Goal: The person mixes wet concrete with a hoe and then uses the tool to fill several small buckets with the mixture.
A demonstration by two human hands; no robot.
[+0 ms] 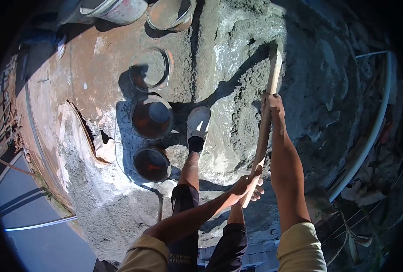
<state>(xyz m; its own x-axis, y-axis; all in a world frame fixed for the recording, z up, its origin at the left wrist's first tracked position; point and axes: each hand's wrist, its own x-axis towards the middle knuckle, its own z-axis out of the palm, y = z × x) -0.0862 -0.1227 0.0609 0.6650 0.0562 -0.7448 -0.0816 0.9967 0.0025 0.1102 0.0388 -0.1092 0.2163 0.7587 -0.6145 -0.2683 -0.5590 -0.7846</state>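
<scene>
A long wooden tool handle (265, 131) runs slantwise over a bed of wet grey mortar (244, 102). My left hand (251, 187) is wrapped round its near end. Farther up, my right hand (273, 103) grips the same handle, arm stretched forward. The far end of the handle meets the mortar near the top; the tool's head is hidden there, so its kind cannot be told. My shod foot (198, 124) stands at the left edge of the mortar.
Left of my foot is a row of buckets: one with grey mix (155, 68), and two darker ones (140, 120) (142, 165). Another bucket (170, 13) and pale pails (122, 10) stand at the top. A pale pipe (377, 124) curves along the right.
</scene>
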